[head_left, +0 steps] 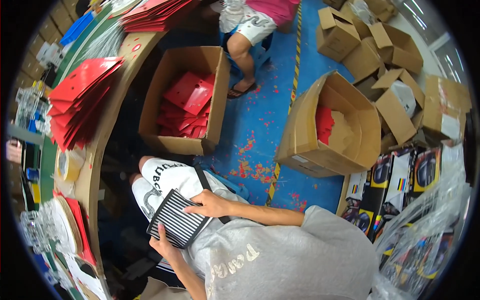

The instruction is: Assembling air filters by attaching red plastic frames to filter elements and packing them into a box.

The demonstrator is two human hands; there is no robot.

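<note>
Over my lap I hold a flat, black-framed panel (176,216) with black and white stripes, like a pleated filter; its exact kind I cannot tell. My left hand (164,246) grips its near lower edge, thumb on top. On the opposite edge, my right hand (209,204) is closed, thumb lying over the stripes and the other fingers partly hidden. The panel is tilted and rests close to my white printed shorts (170,176).
A curved workbench (100,165) runs along the left, bearing stacks of red sheets (82,100) and a tape roll (70,164). Two cardboard boxes (212,95) (320,160) hold red pieces. Another person's leg (241,55) is beyond. Red scraps dot the blue floor (260,120); cartons (340,37) crowd the right.
</note>
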